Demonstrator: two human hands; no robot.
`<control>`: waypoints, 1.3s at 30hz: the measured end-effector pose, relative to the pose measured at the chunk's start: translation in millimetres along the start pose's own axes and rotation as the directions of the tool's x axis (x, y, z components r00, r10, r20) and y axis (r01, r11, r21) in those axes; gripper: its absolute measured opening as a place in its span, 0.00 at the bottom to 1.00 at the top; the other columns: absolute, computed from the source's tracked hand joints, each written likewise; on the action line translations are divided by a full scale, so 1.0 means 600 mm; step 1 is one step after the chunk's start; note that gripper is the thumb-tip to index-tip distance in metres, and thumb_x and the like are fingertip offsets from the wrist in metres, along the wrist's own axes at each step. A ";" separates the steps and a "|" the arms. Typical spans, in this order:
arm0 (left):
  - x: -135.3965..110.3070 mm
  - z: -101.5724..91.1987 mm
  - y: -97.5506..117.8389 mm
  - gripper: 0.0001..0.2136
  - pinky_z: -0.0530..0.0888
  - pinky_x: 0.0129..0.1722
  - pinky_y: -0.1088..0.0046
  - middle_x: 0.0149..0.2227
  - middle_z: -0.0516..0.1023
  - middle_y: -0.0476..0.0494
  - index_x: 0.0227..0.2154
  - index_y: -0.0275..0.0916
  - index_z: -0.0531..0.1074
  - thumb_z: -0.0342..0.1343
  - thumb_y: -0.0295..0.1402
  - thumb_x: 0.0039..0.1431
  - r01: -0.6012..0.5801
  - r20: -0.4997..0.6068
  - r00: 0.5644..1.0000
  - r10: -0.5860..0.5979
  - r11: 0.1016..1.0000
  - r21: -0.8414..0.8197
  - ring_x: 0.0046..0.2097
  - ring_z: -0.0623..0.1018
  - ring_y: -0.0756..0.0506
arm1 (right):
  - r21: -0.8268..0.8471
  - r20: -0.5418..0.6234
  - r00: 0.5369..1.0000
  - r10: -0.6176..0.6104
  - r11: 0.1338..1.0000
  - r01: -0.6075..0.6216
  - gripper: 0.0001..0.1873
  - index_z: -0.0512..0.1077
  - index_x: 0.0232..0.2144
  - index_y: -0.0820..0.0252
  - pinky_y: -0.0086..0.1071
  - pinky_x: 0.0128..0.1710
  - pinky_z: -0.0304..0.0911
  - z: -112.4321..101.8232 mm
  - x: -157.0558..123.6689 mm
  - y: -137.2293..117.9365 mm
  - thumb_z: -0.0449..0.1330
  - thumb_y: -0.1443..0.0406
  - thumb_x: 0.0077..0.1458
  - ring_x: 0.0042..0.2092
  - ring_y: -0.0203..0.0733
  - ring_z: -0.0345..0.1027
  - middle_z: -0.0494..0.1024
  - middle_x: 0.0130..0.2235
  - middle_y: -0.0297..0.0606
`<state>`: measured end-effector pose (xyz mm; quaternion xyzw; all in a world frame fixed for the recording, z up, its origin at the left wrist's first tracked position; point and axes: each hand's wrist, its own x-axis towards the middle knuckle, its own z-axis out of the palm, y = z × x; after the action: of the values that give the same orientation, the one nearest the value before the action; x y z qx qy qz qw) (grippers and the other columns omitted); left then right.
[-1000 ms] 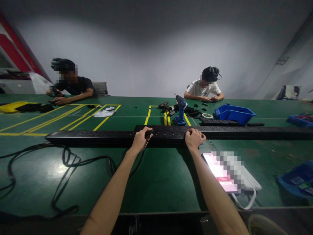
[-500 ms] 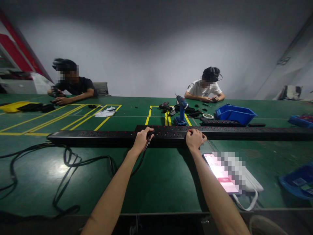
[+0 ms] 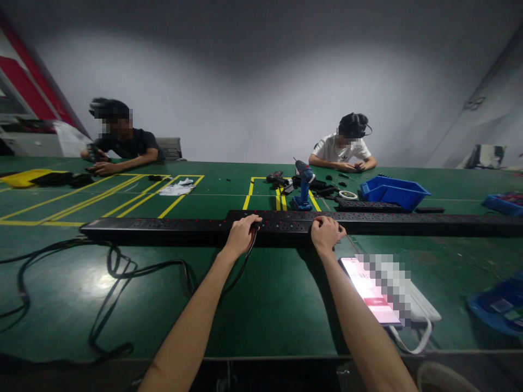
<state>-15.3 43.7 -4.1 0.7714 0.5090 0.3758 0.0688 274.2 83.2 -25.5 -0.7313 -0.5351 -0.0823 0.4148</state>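
A long black power strip with rows of sockets and small red marks lies across the green table in front of me. Behind it, a second black strip runs off to the right. My left hand is closed over a black plug at the sockets; the fingers mostly hide it. From under that hand a black cable drops toward me, and more black cable lies looped at the left. My right hand is wrapped over the front strip near its right part, fingers curled on its top and side.
A phone and a white power bank lie near my right forearm. Beyond the strips are a blue drill, a tape roll, a blue bin and white gloves. Two people sit across the table.
My left hand has shifted slightly to the right along the strip, with the cable moving along with it. My right hand stays in place.
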 end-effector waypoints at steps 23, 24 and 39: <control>0.000 0.009 -0.016 0.12 0.72 0.50 0.57 0.43 0.80 0.41 0.43 0.42 0.68 0.60 0.35 0.58 0.121 -0.094 0.987 -0.127 0.990 -0.071 0.48 0.78 0.39 | -0.058 0.034 0.999 -0.037 0.998 0.039 0.16 0.77 0.35 0.56 0.62 0.59 0.25 -0.008 0.003 -0.003 0.48 0.64 0.57 0.51 0.52 0.59 0.77 0.44 0.45; 0.000 0.009 -0.016 0.12 0.72 0.50 0.57 0.43 0.80 0.41 0.43 0.42 0.68 0.60 0.36 0.58 0.121 -0.096 0.987 -0.127 0.990 -0.072 0.48 0.78 0.39 | -0.061 0.041 0.998 -0.044 0.997 0.047 0.16 0.77 0.35 0.57 0.62 0.59 0.24 -0.010 0.004 -0.004 0.48 0.63 0.57 0.52 0.52 0.59 0.77 0.44 0.45; -0.001 0.011 -0.015 0.11 0.71 0.51 0.55 0.44 0.79 0.39 0.42 0.42 0.67 0.58 0.37 0.59 0.133 -0.105 0.985 -0.137 0.990 -0.045 0.50 0.77 0.38 | 0.295 0.210 0.877 -0.432 0.883 0.365 0.15 0.75 0.39 0.56 0.39 0.58 0.45 -0.034 -0.061 -0.170 0.48 0.63 0.62 0.52 0.46 0.64 0.77 0.47 0.41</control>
<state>-17.7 49.6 -13.4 0.7123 0.5560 0.4207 0.0811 178.7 51.5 19.9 -0.5514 -0.7325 0.0007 0.3992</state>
